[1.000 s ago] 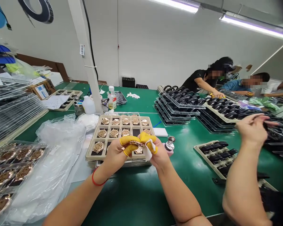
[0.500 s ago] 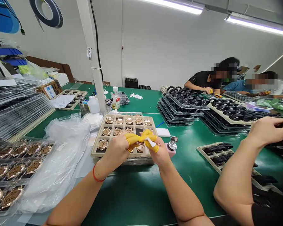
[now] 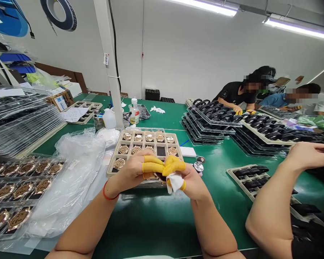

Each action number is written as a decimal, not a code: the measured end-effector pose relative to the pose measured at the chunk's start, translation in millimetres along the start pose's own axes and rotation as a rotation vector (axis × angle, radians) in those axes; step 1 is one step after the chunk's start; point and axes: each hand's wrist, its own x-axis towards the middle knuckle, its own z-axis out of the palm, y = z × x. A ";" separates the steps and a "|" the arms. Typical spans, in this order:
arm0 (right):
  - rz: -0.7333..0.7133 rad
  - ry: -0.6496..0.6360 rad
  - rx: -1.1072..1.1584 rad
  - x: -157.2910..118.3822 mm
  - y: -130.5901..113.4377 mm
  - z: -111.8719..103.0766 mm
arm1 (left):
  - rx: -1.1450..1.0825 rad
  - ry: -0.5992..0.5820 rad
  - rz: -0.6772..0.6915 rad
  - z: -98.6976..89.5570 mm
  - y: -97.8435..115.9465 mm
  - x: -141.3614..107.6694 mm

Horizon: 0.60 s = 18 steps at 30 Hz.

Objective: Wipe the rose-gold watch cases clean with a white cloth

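Observation:
My left hand (image 3: pixel 133 169), with yellow finger covers and a red string at the wrist, is closed on a watch case (image 3: pixel 160 176). The case is mostly hidden by the fingers and shows only a dark part of its edge. My right hand (image 3: pixel 193 180), also in yellow finger covers, pinches a white wipe (image 3: pixel 175 182) against the case. Both hands meet over the near edge of a beige tray (image 3: pixel 113 155). In its compartments sit several gold-coloured watch cases (image 3: pixel 136 150); one visible compartment shows only its dark bottom.
Clear plastic bags (image 3: pixel 75 172) and trays of gold watch cases (image 3: pixel 21 190) lie left. A metal-lidded pump bottle (image 3: pixel 199 166) and white pad (image 3: pixel 188 151) stand right. Beyond are stacked trays of black straps (image 3: pixel 205 129). A co-worker's arm (image 3: pixel 272 201) reaches in at right.
Both hands have come slightly nearer to me and lower, and the white wipe shows more. The view has shifted a little. Across the table, a co-worker's hands have moved.

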 end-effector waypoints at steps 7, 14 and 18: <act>-0.107 0.161 0.064 0.5 1.3 10.8 | -0.364 0.366 -0.397 43.9 11.1 0.7; -0.227 0.285 -0.248 4.8 9.4 5.8 | 0.145 0.017 -0.406 23.1 26.9 2.5; -0.167 0.292 -0.179 7.2 13.1 7.1 | 0.413 0.024 -0.291 18.8 18.2 -0.2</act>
